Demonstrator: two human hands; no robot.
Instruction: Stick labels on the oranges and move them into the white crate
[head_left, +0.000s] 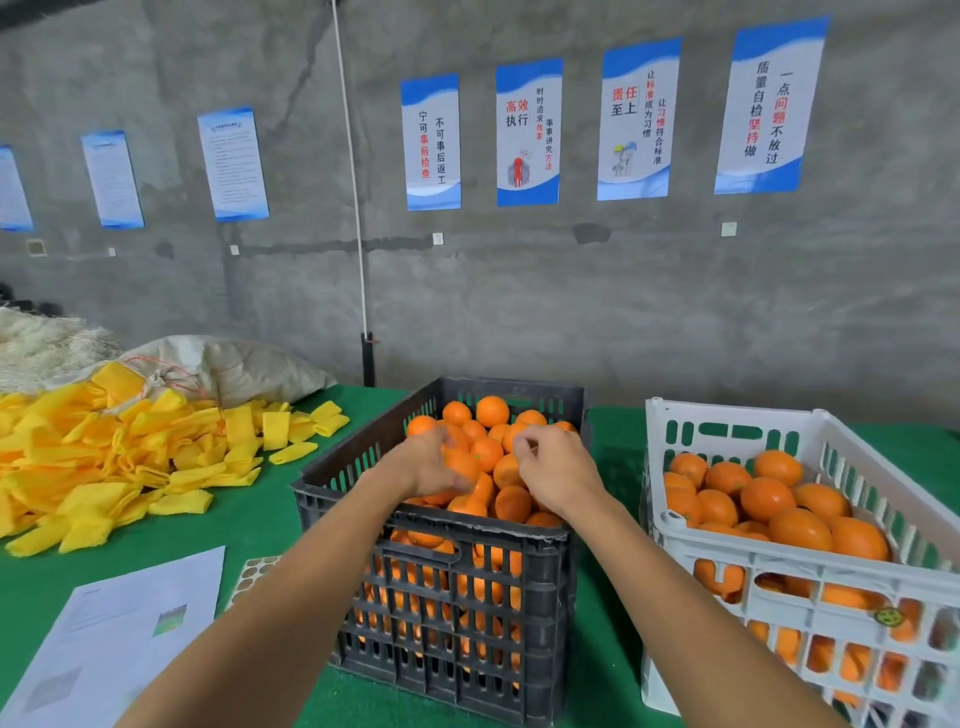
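step: labelling — both hands over oranges (485, 452) in black crate (441, 545)
left hand (431, 462): fingers curled on an orange
right hand (550, 467): fingertips pinched, label too small to see
next: press label, carry orange to white crate (737, 564)

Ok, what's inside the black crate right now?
The black crate is heaped with oranges. Both hands, left hand and right hand, cover the middle; its bottom is hidden.

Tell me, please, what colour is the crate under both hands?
Dark grey, nearly black slotted plastic crate; seen in the head view.
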